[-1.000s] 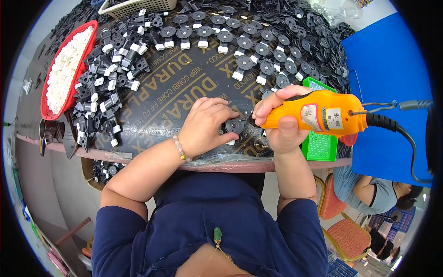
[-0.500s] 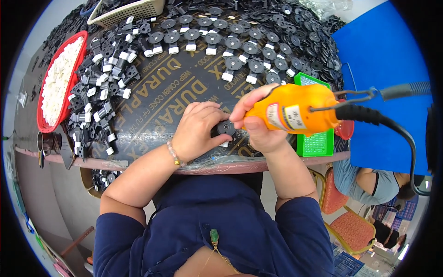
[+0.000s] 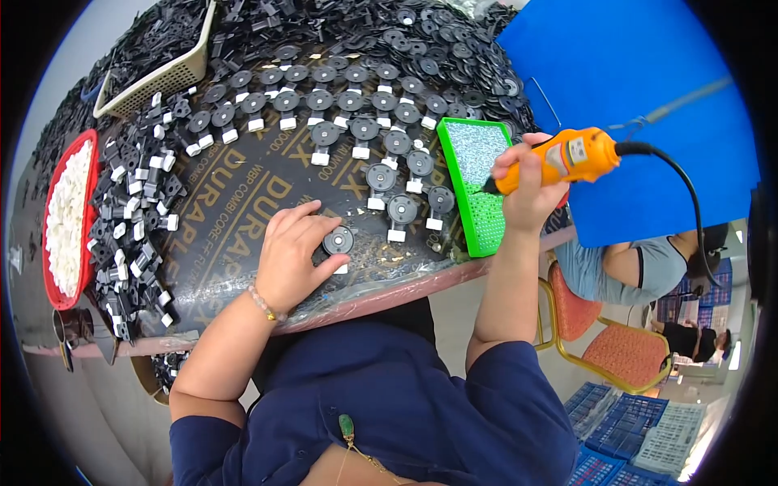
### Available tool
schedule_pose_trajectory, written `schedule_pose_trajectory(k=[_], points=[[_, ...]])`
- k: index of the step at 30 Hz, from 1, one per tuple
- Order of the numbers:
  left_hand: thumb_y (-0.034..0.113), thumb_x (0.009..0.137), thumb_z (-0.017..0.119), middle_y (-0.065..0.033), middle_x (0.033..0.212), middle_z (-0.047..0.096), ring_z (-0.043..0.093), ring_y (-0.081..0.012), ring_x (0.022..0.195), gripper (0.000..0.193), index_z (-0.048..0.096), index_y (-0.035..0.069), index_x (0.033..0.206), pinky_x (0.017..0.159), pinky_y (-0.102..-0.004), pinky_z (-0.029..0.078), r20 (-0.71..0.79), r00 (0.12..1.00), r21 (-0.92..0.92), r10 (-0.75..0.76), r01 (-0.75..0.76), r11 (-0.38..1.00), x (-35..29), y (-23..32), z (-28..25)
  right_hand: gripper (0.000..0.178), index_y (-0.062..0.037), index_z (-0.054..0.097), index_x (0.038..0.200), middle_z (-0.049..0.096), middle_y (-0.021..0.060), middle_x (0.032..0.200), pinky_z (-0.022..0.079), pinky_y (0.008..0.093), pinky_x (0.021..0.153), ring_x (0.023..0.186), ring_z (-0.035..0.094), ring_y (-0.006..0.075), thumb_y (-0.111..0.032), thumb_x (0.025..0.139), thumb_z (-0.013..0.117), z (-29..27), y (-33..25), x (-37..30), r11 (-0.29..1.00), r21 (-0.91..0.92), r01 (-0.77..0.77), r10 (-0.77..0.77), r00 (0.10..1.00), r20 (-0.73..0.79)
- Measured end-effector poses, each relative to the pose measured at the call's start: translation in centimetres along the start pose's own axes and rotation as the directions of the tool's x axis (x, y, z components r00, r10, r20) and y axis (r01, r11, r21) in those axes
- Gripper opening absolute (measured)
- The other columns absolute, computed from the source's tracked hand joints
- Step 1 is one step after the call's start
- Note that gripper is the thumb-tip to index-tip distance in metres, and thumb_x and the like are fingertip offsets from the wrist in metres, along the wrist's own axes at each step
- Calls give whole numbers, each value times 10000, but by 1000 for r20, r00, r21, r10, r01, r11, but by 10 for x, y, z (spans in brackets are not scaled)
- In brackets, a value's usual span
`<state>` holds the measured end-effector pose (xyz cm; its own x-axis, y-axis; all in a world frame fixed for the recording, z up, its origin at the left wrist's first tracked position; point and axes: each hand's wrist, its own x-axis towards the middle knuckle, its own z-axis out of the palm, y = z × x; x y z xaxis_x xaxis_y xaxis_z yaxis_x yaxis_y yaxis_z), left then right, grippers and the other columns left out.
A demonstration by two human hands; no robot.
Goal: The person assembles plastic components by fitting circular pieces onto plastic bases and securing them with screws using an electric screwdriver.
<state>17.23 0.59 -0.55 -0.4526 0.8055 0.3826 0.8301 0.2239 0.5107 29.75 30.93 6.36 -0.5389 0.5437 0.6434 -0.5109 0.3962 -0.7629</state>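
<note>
Holding a black round part (image 3: 338, 240) flat on the board (image 3: 243, 211), the left hand (image 3: 292, 255) lies with fingers curled loosely round it, thumb and forefinger pinching its rim; the part sits just at the hand's 2 o'clock. The right hand (image 3: 525, 190) is closed in a fist round an orange driver (image 3: 567, 158), its dark tip pointing toward 9 o'clock over a green tray (image 3: 454, 146) of small silvery screws, clear of the part.

As a judgement, much is done and much is left: finished discs (image 3: 348, 101), each black and round with a white block at its foot, stand in neat rows from 10 to 1 o'clock of the left hand, while a loose heap (image 3: 134, 219) of black-and-white pieces at 9 o'clock and a wider black pile (image 3: 454, 49) along the far edge look unworked. The part in hand seems to be waiting for its screw.

A red bowl (image 3: 55, 283) at 9 o'clock holds white, grainy-looking bits; a cream basket (image 3: 162, 81) with a lattice wall sits at 11 o'clock. The board is dark, glossy and printed, wrapped in crinkled clear film at its near edge. A black cord (image 3: 689, 194) curves off the driver's rear
</note>
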Motion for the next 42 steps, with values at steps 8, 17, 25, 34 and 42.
schedule_pose_trajectory(k=[8, 17, 25, 34, 42], points=[[384, 721, 868, -94, 1158, 713, 566, -325, 1285, 606, 689, 64, 1204, 1090, -486, 385, -11, 1000, 47, 3, -3, 999, 3, -2, 1, 366, 14, 500, 1160, 650, 101, 755, 514, 282, 572, 589, 596, 144, -278, 1012, 663, -41, 42, -1, 993, -90, -73, 54, 980, -191], [370, 725, 866, -81, 1112, 718, 572, -320, 1270, 547, 709, 70, 1155, 1084, -486, 386, -1, 1000, 45, 10, -10, 999, 2, -3, 1, 386, 17, 494, 1164, 646, 105, 754, 514, 296, 565, 594, 594, 163, -288, 1005, 669, -39, 43, -1, 996, -68, -60, 46, 980, -194], [366, 728, 868, -67, 1078, 705, 574, -309, 1255, 525, 712, 91, 1148, 1087, -486, 385, -15, 1000, 17, 15, -14, 1000, 1, -5, 5, 561, -24, 499, 1205, 648, 124, 780, 504, 330, 549, 578, 579, 189, -509, 970, 655, 9, -18, -6, 993, 105, 55, -46, 996, -79], [378, 734, 861, -58, 1086, 696, 571, -291, 1255, 517, 720, 104, 1149, 1070, -458, 402, -35, 999, -34, 1, -2, 999, -2, -11, 8, 646, -51, 452, 1191, 654, 121, 779, 555, 353, 620, 609, 625, 186, -591, 923, 686, 127, -16, -46, 871, 396, -290, 128, 913, 386], [365, 721, 862, -60, 1090, 697, 565, -290, 1256, 504, 721, 97, 1123, 1066, -458, 402, -37, 999, -43, -8, 6, 999, -3, -11, 8, 634, -43, 446, 1167, 653, 124, 778, 553, 329, 621, 599, 617, 178, -564, 919, 709, 137, -6, -54, 882, 368, -294, 129, 902, 411]])
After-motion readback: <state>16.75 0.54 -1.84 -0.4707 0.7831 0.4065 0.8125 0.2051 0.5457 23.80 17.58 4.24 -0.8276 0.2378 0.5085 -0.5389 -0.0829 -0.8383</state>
